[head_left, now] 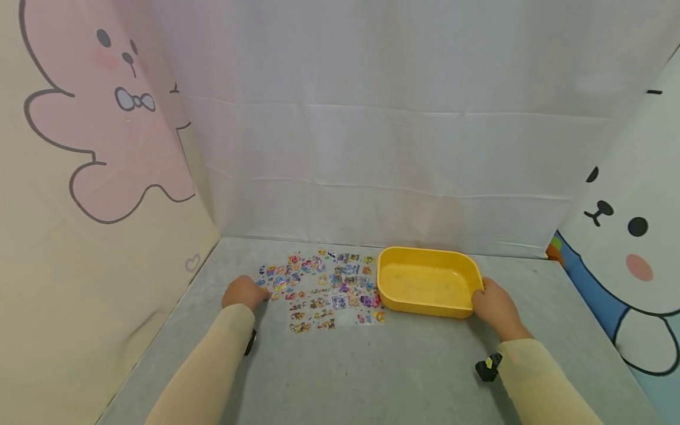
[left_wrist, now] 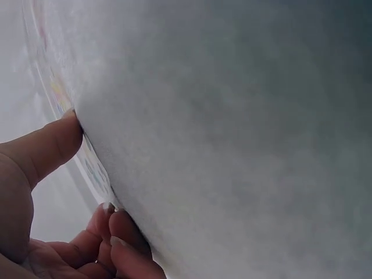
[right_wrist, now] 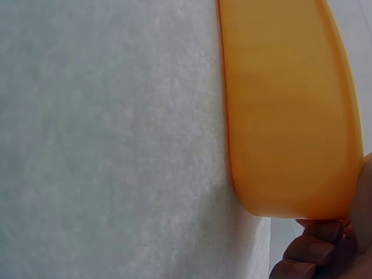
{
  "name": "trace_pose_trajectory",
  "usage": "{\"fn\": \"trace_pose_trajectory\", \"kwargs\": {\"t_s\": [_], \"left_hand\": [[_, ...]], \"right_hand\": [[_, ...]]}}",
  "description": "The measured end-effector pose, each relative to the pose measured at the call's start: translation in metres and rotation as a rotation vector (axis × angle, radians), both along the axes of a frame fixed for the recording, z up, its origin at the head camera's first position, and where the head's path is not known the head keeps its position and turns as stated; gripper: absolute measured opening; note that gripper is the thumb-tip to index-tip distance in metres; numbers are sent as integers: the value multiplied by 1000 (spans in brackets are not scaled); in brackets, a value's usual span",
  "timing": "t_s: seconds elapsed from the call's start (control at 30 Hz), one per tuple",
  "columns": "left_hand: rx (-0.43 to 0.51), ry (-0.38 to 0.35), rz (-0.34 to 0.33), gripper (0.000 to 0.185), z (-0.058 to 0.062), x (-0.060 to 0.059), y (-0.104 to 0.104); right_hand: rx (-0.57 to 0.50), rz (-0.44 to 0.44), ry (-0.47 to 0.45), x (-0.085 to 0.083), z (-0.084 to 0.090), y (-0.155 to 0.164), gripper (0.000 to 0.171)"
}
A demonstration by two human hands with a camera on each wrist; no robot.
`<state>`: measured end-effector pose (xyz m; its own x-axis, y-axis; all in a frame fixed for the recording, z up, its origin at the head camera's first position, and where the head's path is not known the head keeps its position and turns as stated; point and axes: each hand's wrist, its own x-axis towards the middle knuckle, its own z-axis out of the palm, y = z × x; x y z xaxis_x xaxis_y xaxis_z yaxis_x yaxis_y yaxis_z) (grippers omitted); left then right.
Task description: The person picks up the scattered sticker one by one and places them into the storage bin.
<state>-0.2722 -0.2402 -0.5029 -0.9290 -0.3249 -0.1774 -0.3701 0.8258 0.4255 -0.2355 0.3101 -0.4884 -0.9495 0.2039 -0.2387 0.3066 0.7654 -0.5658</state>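
A clear sticker sheet [head_left: 324, 289] with several small colourful stickers lies flat on the grey table. My left hand [head_left: 259, 293] is at its left edge. In the left wrist view the thumb [left_wrist: 55, 139] and the curled fingertips [left_wrist: 119, 229] pinch the edge of the sheet [left_wrist: 58, 93]. Just right of the sheet, touching it, sits a shallow yellow tray [head_left: 425, 252] with nothing in it. My right hand [head_left: 480, 298] grips its near right corner. In the right wrist view the fingers [right_wrist: 314, 250] curl under the tray [right_wrist: 285, 116] at that corner.
The grey table [head_left: 372, 366] is boxed in: a cartoon panel [head_left: 79, 177] on the left, a white cloth [head_left: 372, 147] at the back, another cartoon panel [head_left: 627, 248] on the right. Small black devices [head_left: 487, 367] sit at both wrists.
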Motion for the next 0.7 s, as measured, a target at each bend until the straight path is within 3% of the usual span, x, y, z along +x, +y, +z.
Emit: {"fn": "trace_pose_trajectory", "kwargs": {"t_s": [0.33, 0.5, 0.7], "left_hand": [[81, 0, -14, 36, -1, -1, -5], [81, 3, -23, 37, 0, -1, -3], [58, -22, -8, 22, 5, -1, 2]], "right_hand": [[13, 12, 24, -1, -1, -2, 55], [13, 12, 24, 0, 0, -2, 55], [15, 7, 22, 1, 0, -1, 55]]}}
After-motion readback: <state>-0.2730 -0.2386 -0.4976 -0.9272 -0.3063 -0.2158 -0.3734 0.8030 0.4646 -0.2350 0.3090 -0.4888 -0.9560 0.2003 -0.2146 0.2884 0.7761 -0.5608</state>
